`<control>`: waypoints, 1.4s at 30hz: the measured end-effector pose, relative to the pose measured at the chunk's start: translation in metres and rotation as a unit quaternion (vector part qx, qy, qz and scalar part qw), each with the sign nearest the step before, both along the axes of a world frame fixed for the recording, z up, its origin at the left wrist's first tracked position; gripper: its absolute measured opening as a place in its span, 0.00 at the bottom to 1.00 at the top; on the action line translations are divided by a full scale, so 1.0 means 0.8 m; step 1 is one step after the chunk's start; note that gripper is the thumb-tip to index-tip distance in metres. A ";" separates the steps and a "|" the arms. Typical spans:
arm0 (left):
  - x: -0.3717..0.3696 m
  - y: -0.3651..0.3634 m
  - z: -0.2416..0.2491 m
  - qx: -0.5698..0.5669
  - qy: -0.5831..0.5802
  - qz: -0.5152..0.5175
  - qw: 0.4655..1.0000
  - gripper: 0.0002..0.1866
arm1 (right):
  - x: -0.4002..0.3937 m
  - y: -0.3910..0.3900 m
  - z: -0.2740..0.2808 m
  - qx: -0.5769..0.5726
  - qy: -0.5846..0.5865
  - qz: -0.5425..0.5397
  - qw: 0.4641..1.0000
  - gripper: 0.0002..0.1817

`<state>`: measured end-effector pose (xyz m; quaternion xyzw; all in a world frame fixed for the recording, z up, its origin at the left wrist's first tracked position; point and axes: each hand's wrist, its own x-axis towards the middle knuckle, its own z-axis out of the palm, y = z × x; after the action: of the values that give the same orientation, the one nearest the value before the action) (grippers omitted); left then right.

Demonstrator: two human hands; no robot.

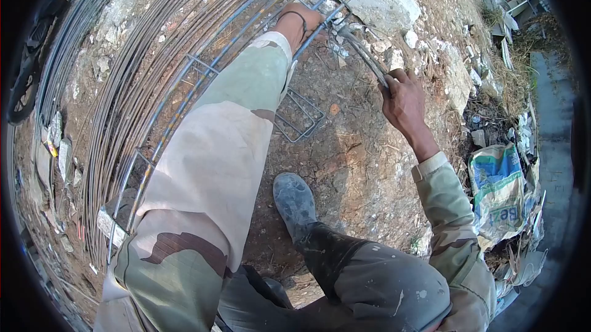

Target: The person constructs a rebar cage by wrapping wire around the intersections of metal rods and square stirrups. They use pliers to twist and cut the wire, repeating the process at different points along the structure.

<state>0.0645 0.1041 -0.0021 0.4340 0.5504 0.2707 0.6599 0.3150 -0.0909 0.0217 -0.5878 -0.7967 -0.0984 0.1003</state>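
head | left hand (301, 21) grips rebar cage (203, 67) | right hand (403, 101) grips bent tie wire (363, 55)

Both sleeves (209, 166) are camouflage in tan, pale green and brown. A dark band (300, 17) circles the wrist at upper centre. Grey trousers (381, 283) and a dusty grey boot (294, 200) show at lower centre.

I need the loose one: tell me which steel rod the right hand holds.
The short bent rod in the right hand. It curves free above the dirt, unlike the long straight rods the left hand grips.
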 end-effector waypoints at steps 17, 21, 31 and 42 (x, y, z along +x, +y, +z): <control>-0.001 -0.002 0.003 -0.003 0.017 -0.003 1.000 0.21 | -0.015 0.024 -0.067 -0.085 0.075 -0.092 0.989 0.35; 0.001 0.004 -0.008 0.006 0.037 -0.046 0.998 0.21 | -0.007 0.032 -0.081 -0.095 0.080 -0.079 0.989 0.35; -0.001 -0.007 0.005 0.016 0.042 -0.028 0.999 0.21 | -0.004 0.035 -0.085 -0.036 0.084 -0.042 0.995 0.36; -0.001 -0.005 0.005 0.007 0.038 -0.009 0.999 0.18 | -0.006 0.045 -0.072 0.068 -0.079 -0.104 0.989 0.29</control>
<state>0.0640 0.0999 0.0022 0.4535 0.5691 0.2517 0.6380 0.3104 -0.0545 -0.0356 -0.6497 -0.7280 -0.2085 0.0664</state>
